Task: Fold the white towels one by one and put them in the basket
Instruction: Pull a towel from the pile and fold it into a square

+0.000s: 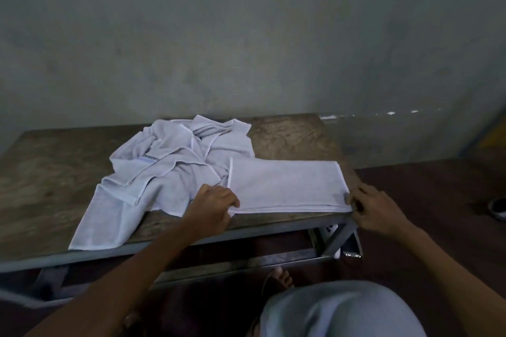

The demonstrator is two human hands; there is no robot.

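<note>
A: Towel [287, 186], where?
B: Folded flat at centre right of the frame, on the right end of the surface [41, 172], just beside the crumpled pile [169, 161] of towels.
A: Hands?
B: The left hand [216, 201] grips its lower left corner, fingers curled; the right hand [375, 208] pinches the lower right corner.

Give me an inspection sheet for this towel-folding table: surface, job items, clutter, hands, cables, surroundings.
Surface: worn wooden table, metal frame.
Job's things: folded towel at the front right edge; unfolded towel pile beside it on the left; basket not in view.
Clutter: nothing seen.
Hands: left hand and right hand each pinch a near corner of the folded towel.
Cables: nothing seen.
Surroundings: grey wall, dark floor, dark round object on the floor at right.
</note>
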